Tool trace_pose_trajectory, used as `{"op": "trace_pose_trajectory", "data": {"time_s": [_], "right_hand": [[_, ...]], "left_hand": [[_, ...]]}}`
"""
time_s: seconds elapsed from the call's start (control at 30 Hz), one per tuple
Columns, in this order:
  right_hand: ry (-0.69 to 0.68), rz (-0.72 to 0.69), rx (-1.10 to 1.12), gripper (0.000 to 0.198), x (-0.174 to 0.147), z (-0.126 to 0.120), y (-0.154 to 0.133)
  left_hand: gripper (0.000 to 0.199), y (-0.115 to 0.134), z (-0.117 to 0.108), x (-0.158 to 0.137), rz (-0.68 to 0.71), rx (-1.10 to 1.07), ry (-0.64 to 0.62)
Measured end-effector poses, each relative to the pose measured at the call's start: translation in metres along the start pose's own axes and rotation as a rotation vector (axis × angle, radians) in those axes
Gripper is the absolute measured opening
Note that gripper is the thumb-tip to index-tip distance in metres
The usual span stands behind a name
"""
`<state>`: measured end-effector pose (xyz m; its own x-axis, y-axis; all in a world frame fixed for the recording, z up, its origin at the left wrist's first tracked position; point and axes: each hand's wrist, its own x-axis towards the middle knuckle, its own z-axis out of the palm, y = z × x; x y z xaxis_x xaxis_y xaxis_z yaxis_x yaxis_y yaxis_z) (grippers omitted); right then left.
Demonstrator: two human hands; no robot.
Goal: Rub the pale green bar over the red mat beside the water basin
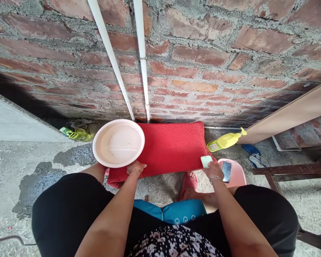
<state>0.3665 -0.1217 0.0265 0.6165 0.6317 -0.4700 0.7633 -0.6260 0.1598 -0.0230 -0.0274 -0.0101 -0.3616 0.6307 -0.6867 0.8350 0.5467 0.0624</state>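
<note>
A red textured mat [173, 146] lies spread over a low support in front of me, its front edge hanging toward my legs. My left hand [135, 167] is closed at its front edge, right beside a white basin [96, 151] of water standing on the mat's left end. At the mat's right front corner, my right hand [213, 171] grips a pale green bar of soap [206, 161]. Just right of that hand, a dark glossy rectangle [226, 172] shows against a pink basin [239, 173].
A yellow spray bottle [224, 141] stands right of the mat. Another yellow-green bottle [79, 134] is at the left by the brick wall [187, 85]. White pipes [143, 71] run down the wall. A wooden stool [289, 171] is at the right. Wet patches mark the concrete floor.
</note>
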Motion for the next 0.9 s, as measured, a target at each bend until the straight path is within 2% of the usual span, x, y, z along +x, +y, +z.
{"op": "trace_pose_trajectory", "data": {"time_s": [0.07, 0.1, 0.17, 0.27, 0.33, 0.4, 0.57, 0.63, 0.7, 0.83, 0.9], "right_hand": [[0.033, 0.08, 0.028, 0.043, 0.006, -0.006, 0.004], [0.052, 0.064, 0.061, 0.043, 0.006, -0.007, -0.003], [0.084, -0.075, 0.117, 0.041, 0.0, -0.005, -0.03], [0.105, -0.371, 0.093, 0.036, -0.016, 0.002, -0.081], [0.11, -0.462, 0.051, 0.033, -0.021, 0.006, -0.098], [0.093, -0.41, 0.054, 0.034, -0.016, 0.005, -0.091], [0.099, -0.006, 0.117, 0.041, 0.017, -0.006, -0.035], [0.135, 0.015, 0.133, 0.043, 0.022, -0.011, -0.036], [0.169, -0.095, 0.14, 0.042, 0.017, -0.014, -0.063], [0.229, -0.424, 0.115, 0.037, -0.013, -0.012, -0.158], [0.214, -0.561, 0.108, 0.035, -0.028, -0.008, -0.202]], "left_hand": [[0.078, 0.0, -0.001, -0.001, -0.001, -0.004, -0.001], [0.077, 0.001, -0.001, -0.001, 0.002, -0.005, -0.003], [0.075, 0.001, -0.002, -0.002, 0.01, -0.004, -0.004], [0.076, 0.0, -0.003, -0.003, 0.016, -0.006, 0.0], [0.078, -0.001, -0.003, -0.003, 0.021, -0.013, 0.007], [0.079, -0.001, -0.003, -0.003, 0.024, -0.02, 0.014], [0.083, 0.0, -0.002, -0.002, -0.001, -0.029, 0.003], [0.082, 0.0, -0.002, -0.001, -0.012, -0.03, -0.014], [0.08, 0.001, -0.001, 0.0, -0.018, -0.027, -0.024], [0.078, 0.0, 0.002, 0.001, -0.029, -0.039, -0.006], [0.079, 0.0, 0.003, 0.002, -0.027, -0.048, 0.003]]}}
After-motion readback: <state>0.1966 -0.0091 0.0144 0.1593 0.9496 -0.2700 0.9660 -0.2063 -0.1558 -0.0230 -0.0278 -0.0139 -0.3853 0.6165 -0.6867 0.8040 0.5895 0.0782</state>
